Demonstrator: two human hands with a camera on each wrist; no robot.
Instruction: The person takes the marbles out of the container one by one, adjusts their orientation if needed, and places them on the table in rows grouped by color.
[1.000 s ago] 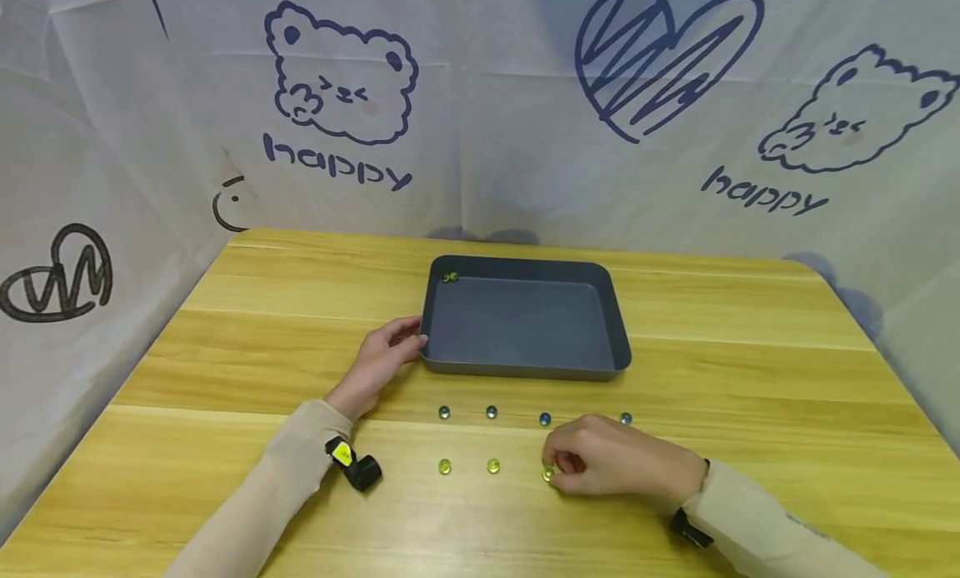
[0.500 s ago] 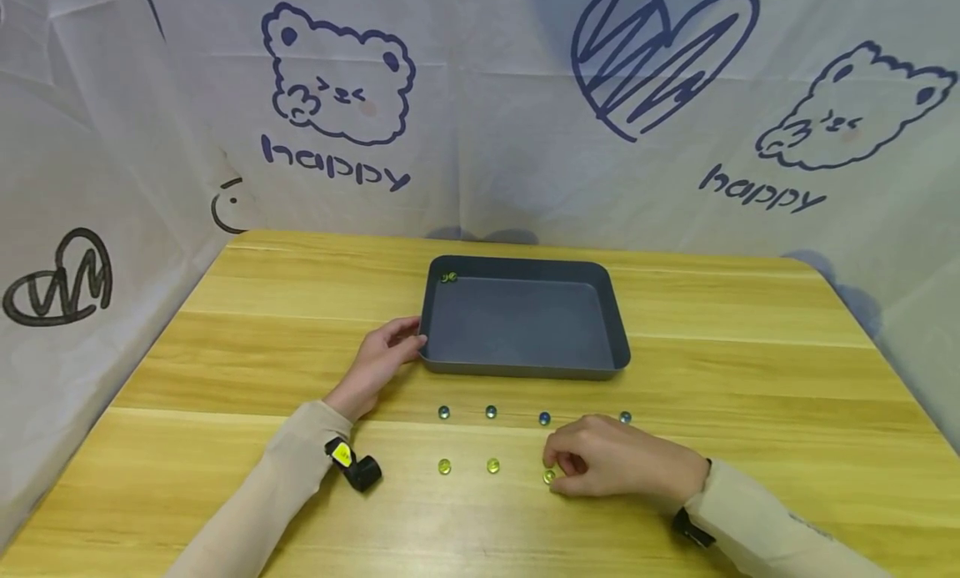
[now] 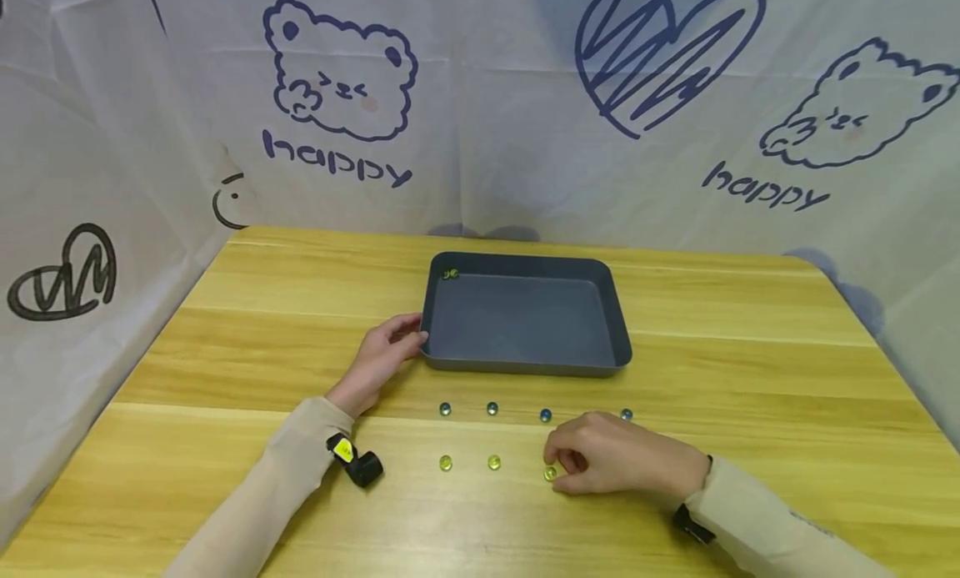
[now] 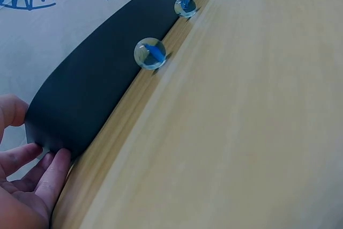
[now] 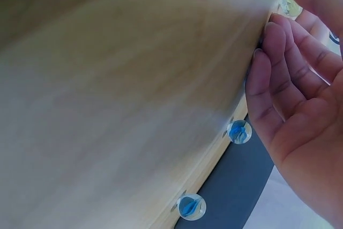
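At the left side of a dark grey baking tray (image 3: 517, 368), my left hand (image 3: 380, 357) grips its near left corner. The left wrist view shows the fingers (image 4: 56, 178) against the outer wall. My right hand (image 3: 611, 454) pinches a yellow marble (image 3: 551, 473) on the table between thumb and forefinger. Two more yellow marbles, one left (image 3: 446, 463) and one nearer (image 3: 493, 462), lie in line with it. Between this row and the tray run several blue marbles (image 3: 492, 409); one blue marble (image 3: 627, 414) sits just behind my right hand.
Two yellow marbles (image 3: 450, 274) lie together in the tray's far left corner. The wooden table (image 3: 225, 369) ends at a white cloth backdrop (image 3: 495, 144) with drawings. A black wrist camera (image 3: 364, 469) juts from the left sleeve.
The yellow marble at my right fingertips has shifted very slightly toward me, with the fingers staying around it. My left hand and the tray keep their places; the head view bobs a little.
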